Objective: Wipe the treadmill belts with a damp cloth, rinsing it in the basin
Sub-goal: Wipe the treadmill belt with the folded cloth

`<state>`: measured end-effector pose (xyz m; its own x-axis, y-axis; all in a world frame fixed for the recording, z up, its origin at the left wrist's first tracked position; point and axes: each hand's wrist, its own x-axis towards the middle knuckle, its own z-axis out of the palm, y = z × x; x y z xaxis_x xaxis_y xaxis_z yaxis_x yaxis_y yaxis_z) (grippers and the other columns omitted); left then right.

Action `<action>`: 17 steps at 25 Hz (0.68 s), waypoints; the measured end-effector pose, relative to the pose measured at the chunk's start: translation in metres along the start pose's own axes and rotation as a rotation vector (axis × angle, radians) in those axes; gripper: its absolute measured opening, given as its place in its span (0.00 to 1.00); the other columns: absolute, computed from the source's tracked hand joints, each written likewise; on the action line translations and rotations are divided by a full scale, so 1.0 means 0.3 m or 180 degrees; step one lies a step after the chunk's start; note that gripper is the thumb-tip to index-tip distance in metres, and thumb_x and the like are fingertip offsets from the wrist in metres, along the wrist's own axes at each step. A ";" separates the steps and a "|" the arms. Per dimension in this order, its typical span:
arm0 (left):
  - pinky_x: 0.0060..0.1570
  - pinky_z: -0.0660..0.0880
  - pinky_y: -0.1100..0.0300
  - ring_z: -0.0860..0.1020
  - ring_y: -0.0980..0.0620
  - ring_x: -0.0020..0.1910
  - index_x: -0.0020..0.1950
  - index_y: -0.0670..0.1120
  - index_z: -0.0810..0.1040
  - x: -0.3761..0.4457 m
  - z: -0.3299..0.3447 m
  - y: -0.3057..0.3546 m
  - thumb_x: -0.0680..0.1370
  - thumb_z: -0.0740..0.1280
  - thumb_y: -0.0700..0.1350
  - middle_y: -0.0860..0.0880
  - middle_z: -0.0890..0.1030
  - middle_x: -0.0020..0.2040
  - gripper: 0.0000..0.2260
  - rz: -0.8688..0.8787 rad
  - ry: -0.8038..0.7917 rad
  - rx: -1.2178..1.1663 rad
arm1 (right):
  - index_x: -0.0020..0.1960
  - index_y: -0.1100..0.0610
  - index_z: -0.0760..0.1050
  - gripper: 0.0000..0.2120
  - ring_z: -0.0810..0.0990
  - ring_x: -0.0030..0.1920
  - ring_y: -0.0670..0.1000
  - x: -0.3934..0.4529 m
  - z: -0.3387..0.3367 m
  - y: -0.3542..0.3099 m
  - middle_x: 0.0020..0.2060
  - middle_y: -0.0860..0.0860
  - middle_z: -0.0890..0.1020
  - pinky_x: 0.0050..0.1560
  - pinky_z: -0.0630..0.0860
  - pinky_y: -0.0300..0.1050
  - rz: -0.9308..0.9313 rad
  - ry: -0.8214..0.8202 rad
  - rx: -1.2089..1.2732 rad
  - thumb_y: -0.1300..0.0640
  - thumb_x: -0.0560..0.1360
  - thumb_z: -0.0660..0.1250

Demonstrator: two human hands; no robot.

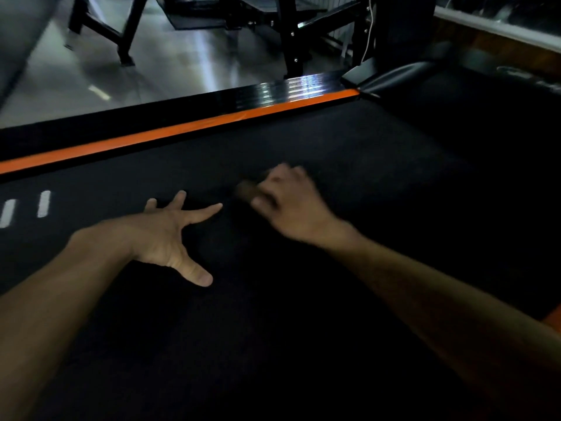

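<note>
Fingers point(182, 205) of my left hand point(165, 238) are spreading wide and straight, pressing flat on the belt point(349, 153) and holding nothing. My right hand point(291, 205) is curling over something small and brownish, probably the cloth point(246, 189), just beyond the left fingertips, but the blur is smearing it and I cannot tell how firmly I am gripping it. To wipe well, I judge I should be bracing on the left palm, keeping the cloth flat and pulling long overlapping strokes from the orange rail point(182, 129) across the belt. The dim light is hiding any damp streaks, so I cannot tell which parts are done. No basin is showing, and the belt's near end is running out of view.
</note>
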<state>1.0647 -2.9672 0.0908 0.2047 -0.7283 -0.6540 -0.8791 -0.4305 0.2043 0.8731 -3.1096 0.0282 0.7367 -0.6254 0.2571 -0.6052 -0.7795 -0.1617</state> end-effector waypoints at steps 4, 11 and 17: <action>0.72 0.46 0.33 0.30 0.41 0.75 0.70 0.76 0.39 -0.006 0.004 -0.008 0.52 0.77 0.67 0.57 0.30 0.76 0.59 0.0019 -0.0006 0.0036 | 0.60 0.59 0.78 0.20 0.69 0.55 0.52 -0.062 -0.048 0.009 0.57 0.56 0.76 0.57 0.66 0.46 -0.1254 -0.0389 0.0324 0.62 0.69 0.65; 0.72 0.47 0.33 0.28 0.41 0.73 0.71 0.75 0.37 0.012 0.005 -0.014 0.56 0.79 0.64 0.58 0.27 0.75 0.59 0.0038 -0.0031 0.0010 | 0.63 0.58 0.76 0.17 0.76 0.59 0.65 0.103 -0.087 0.433 0.60 0.62 0.77 0.60 0.73 0.53 0.1926 0.0669 -0.0098 0.61 0.75 0.64; 0.70 0.48 0.28 0.28 0.40 0.74 0.68 0.77 0.36 0.017 0.000 -0.023 0.53 0.77 0.68 0.58 0.27 0.74 0.59 0.0090 -0.0037 0.0139 | 0.66 0.55 0.77 0.23 0.75 0.66 0.54 0.172 0.022 0.074 0.63 0.54 0.80 0.70 0.67 0.47 -0.0629 -0.0110 0.0593 0.67 0.72 0.65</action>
<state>1.0719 -2.9679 0.0860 0.1748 -0.7334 -0.6569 -0.9025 -0.3861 0.1909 0.8997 -3.1595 0.0316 0.8468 -0.4588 0.2690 -0.3851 -0.8778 -0.2850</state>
